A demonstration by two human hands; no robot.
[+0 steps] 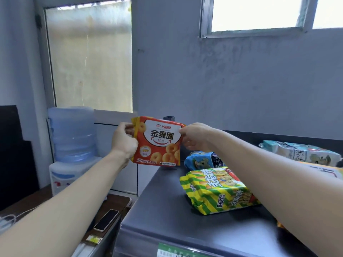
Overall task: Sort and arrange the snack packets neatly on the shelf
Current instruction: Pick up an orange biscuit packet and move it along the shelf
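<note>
Dark shelf [167, 210], orange pkt [159, 143] in hands [124, 140] [194, 136]

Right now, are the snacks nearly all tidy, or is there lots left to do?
Nothing looks neatly arranged yet. In hand: the left hand and right hand hold the orange packet upright by its side edges, at the back left corner of the dark shelf top. Still to sort: the blue packet, the yellow-green striped packet and the white-and-teal packet, lying at odd angles.
</note>
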